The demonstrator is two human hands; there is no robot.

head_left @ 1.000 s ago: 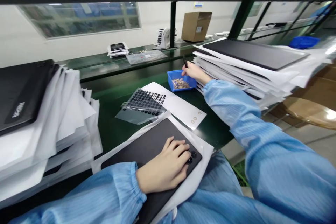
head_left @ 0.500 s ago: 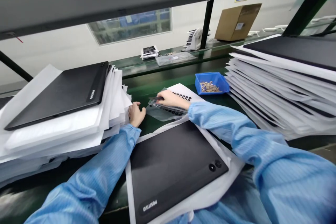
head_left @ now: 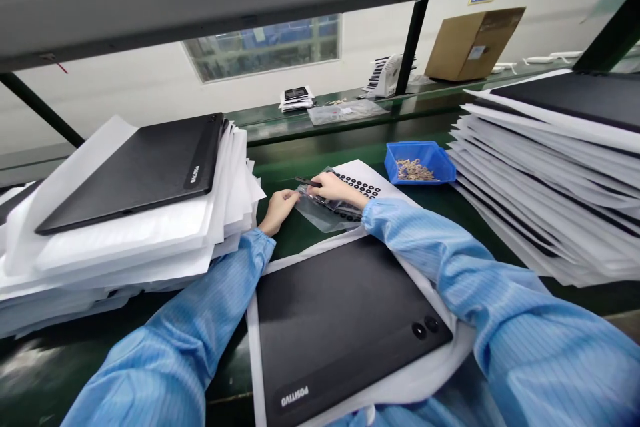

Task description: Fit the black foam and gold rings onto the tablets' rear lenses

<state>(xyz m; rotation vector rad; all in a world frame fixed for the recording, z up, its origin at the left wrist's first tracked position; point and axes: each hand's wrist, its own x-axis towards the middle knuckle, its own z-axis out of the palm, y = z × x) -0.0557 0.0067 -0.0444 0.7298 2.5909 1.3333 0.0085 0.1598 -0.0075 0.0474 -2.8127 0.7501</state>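
My right hand (head_left: 340, 189) is closed round a slim dark tool (head_left: 309, 182), whose exact kind I cannot make out. Beneath that hand lies clear plastic film (head_left: 320, 215), over part of a white sheet with rows of black rings (head_left: 361, 183). At the film's left corner, my left hand (head_left: 280, 209) has thumb and fingers pinched together on its edge. Nearest me, a black tablet (head_left: 345, 320) marked POSITIVO rests camera side up on a white sleeve (head_left: 254, 353), below both hands.
To the left rises a stack of white sleeves (head_left: 215, 213) topped by another black tablet (head_left: 140, 170). A taller stack of sleeves (head_left: 540, 180) stands at right. Between them sits a blue bin (head_left: 440, 163) of small tan pieces (head_left: 415, 170). Overhead runs a grey shelf beam (head_left: 225, 3).
My left hand has moved right and away from the sleeve stack to the film's corner, its fingers closing there. The right hand still grips the dark tool. The whole view has shifted slightly.
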